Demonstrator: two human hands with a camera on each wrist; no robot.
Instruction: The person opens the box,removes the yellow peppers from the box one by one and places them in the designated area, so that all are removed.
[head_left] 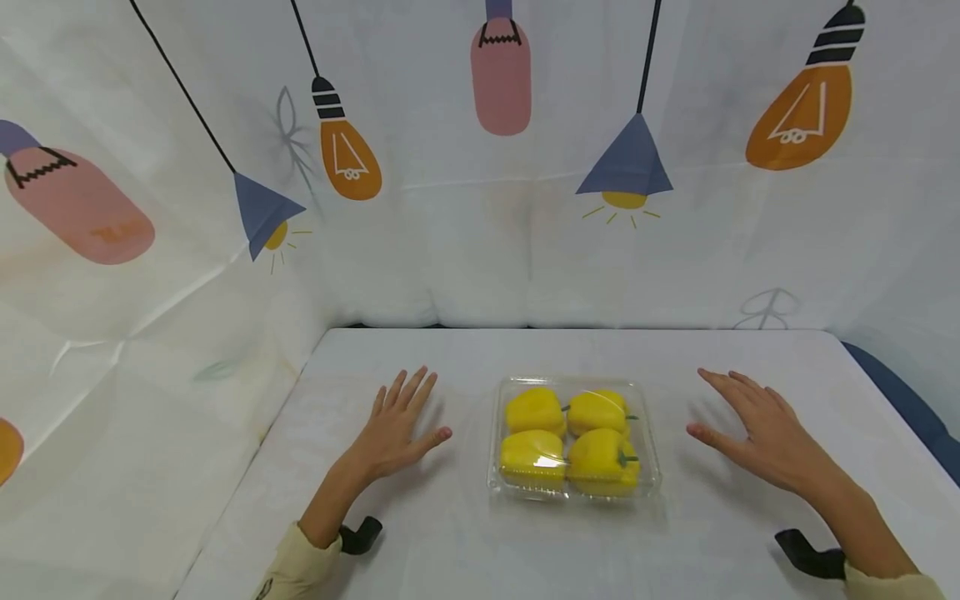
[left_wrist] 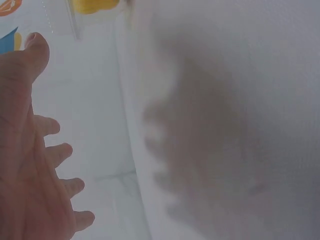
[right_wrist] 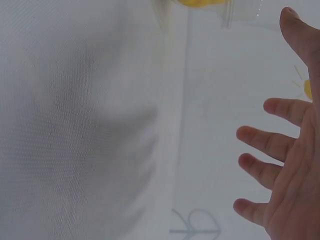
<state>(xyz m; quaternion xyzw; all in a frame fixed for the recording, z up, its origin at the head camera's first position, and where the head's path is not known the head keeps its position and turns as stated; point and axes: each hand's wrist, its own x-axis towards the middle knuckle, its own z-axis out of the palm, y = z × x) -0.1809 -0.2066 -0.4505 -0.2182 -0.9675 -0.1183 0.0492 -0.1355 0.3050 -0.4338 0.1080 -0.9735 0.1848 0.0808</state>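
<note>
A clear plastic clamshell box [head_left: 573, 502] sits on the white table, holding several yellow bell peppers [head_left: 533, 458] with green stems. To its left, my left hand [head_left: 397, 437] hovers with fingers spread and touches nothing. On the other side, my right hand [head_left: 765, 437] is likewise spread and apart from the box. In the left wrist view, the left palm [left_wrist: 30, 165] shows beside its shadow, with a bit of yellow pepper [left_wrist: 95, 5] at the top. The right wrist view shows the right hand's fingers [right_wrist: 270, 142] stretched out, holding nothing.
The white tabletop [head_left: 450, 542] runs back to a white curtain [head_left: 465, 250] printed with lamps and bulbs. More of this cloth hangs along the left side. A dark blue object [head_left: 900, 400] shows beyond the table's right edge. Black straps [head_left: 810, 554] sit at both wrists.
</note>
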